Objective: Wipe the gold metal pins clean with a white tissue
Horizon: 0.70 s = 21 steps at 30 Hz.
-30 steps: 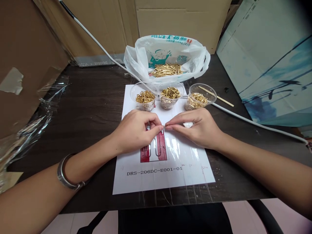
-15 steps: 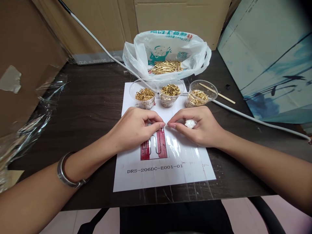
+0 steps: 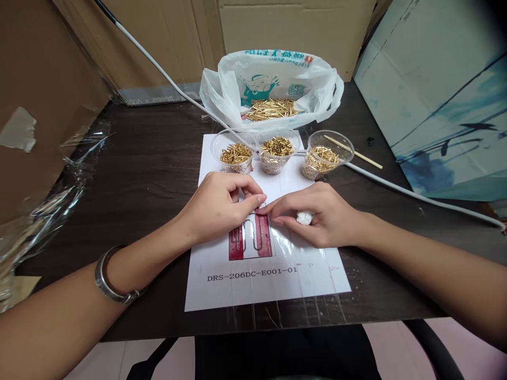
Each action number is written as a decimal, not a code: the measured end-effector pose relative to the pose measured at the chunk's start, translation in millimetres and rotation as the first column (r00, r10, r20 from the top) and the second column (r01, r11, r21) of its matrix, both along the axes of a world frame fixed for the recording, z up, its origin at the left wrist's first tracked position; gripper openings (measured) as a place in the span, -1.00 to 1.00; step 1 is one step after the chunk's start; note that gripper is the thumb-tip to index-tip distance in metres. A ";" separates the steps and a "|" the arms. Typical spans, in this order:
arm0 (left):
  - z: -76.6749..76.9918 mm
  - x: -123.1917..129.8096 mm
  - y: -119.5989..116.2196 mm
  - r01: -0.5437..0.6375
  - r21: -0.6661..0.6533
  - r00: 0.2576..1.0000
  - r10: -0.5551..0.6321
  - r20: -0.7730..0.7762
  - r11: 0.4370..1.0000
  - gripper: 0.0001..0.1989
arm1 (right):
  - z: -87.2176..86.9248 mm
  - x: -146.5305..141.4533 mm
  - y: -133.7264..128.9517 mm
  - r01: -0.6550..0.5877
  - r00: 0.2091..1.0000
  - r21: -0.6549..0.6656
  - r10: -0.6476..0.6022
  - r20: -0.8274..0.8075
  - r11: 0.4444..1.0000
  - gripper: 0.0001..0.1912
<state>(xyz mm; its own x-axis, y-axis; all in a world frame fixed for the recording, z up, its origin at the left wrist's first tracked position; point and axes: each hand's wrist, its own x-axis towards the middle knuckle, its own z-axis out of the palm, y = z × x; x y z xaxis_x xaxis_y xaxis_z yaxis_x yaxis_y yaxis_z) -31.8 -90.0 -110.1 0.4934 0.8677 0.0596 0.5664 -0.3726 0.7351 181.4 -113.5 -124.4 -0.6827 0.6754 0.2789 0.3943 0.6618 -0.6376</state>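
My left hand (image 3: 224,208) is closed in a pinch over the upper part of a red-and-white printed picture (image 3: 263,245); what its fingertips hold, if anything, is hidden. Curled in the palm of my right hand (image 3: 317,214) is a crumpled white wad (image 3: 304,217), perhaps tissue. The right index fingertip reaches the picture's upper right corner, close to the left thumb. Both hands rest over a white printed sheet (image 3: 245,295) under glossy clear film. Beyond the fingers stand three clear plastic cups of small gold pins: a left cup (image 3: 237,168), a middle cup (image 3: 273,164) and a right cup (image 3: 311,169).
Behind the cups a white plastic bag (image 3: 328,100) lies open with longer gold pins (image 3: 271,109) inside. A wooden stick (image 3: 368,159) leans from the right cup's side. A white cable (image 3: 420,196) crosses the dark table (image 3: 142,158). Cardboard (image 3: 293,31) walls the back.
My right hand has shifted slightly down and left, its index finger now extended onto the picture's corner. The fingertips no longer meet thumb to index. My left hand has barely moved.
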 end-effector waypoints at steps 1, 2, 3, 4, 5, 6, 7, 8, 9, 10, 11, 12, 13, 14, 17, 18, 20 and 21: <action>-0.3 0.1 0.1 0.000 0.002 1.000 0.000 -0.001 1.000 -0.86 | -0.8 0.2 -0.2 0.013 1.000 0.025 -0.013 0.025 1.000 -0.83; -0.8 0.2 0.1 0.001 0.005 1.000 -0.001 -0.002 1.000 -0.86 | -1.1 0.3 -0.6 0.030 0.998 0.050 -0.032 0.049 0.998 -0.83; -1.2 0.3 0.2 0.003 0.008 1.000 -0.003 -0.002 1.000 -0.86 | -0.7 0.3 -1.2 0.041 0.996 0.072 -0.046 0.074 0.997 -0.82; -1.6 0.4 0.2 0.004 0.009 1.000 -0.004 -0.003 1.000 -0.87 | 0.2 0.1 -2.2 0.044 0.994 0.090 -0.053 0.099 0.995 -0.82; -2.0 0.5 0.2 0.002 0.012 1.000 -0.002 -0.003 1.000 -0.87 | 1.7 -0.2 -3.5 0.044 0.990 0.103 -0.057 0.126 0.994 -0.81; -2.3 0.7 0.1 -0.002 0.012 1.000 0.002 -0.006 1.000 -0.87 | 3.6 -0.7 -5.2 0.046 0.985 0.110 -0.063 0.161 0.993 -0.80; -2.6 0.8 0.1 -0.007 0.011 1.000 0.007 -0.010 1.000 -0.87 | 5.6 -1.3 -6.9 0.054 0.977 0.110 -0.075 0.201 0.992 -0.79; -2.8 0.9 0.0 -0.011 0.010 1.000 0.011 -0.015 1.000 -0.87 | 7.4 -1.9 -8.7 0.070 0.965 0.103 -0.093 0.244 0.992 -0.79; -2.9 1.1 0.0 -0.015 0.009 1.000 0.015 -0.019 1.000 -0.87 | 8.8 -2.5 -10.3 0.094 0.953 0.090 -0.116 0.281 0.991 -0.79; -2.9 1.2 0.1 -0.017 0.009 1.000 0.017 -0.022 1.000 -0.87 | 9.5 -2.9 -11.5 0.119 0.943 0.071 -0.135 0.304 0.990 -0.79; -2.9 1.3 0.1 -0.018 0.010 1.000 0.018 -0.024 1.000 -0.86 | 9.5 -3.1 -12.2 0.136 0.940 0.053 -0.145 0.307 0.989 -0.80; -2.9 1.3 0.2 -0.019 0.012 0.999 0.019 -0.026 1.000 -0.86 | 8.9 -2.9 -12.3 0.145 0.945 0.037 -0.149 0.291 0.989 -0.81; -2.8 1.3 0.3 -0.020 0.016 0.999 0.021 -0.025 1.000 -0.87 | 7.6 -2.4 -11.9 0.148 0.954 0.030 -0.151 0.258 0.988 -0.81; -2.7 1.2 0.4 -0.020 0.019 0.999 0.020 -0.026 1.000 -0.87 | 6.0 -1.7 -11.1 0.149 0.964 0.032 -0.153 0.218 0.988 -0.81; -2.4 0.9 0.5 -0.016 0.024 1.000 0.017 -0.022 1.000 -0.87 | 1.3 1.5 -8.0 0.176 0.975 0.074 -0.184 0.126 0.982 -0.83; -2.4 0.8 0.4 -0.015 0.026 1.000 0.015 -0.019 1.000 -0.87 | 0.3 2.6 -7.1 0.193 0.973 0.088 -0.202 0.109 0.977 -0.83; -2.6 0.6 0.3 -0.015 0.031 1.000 0.015 -0.017 0.999 -0.86 | -0.6 4.4 -6.1 0.206 0.973 0.110 -0.215 0.078 0.972 -0.83; -2.8 0.5 0.2 -0.016 0.034 1.000 0.017 -0.017 0.999 -0.86 | -0.6 5.1 -6.0 0.193 0.977 0.117 -0.202 0.067 0.974 -0.83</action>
<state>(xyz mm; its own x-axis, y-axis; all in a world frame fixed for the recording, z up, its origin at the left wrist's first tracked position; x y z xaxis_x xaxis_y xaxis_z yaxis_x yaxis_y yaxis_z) -31.3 -89.8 -112.8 0.4802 0.8734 0.0804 0.5853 -0.3874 0.7123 186.4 -119.5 -125.0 -0.5613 0.7673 0.3102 0.5696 0.6300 -0.5279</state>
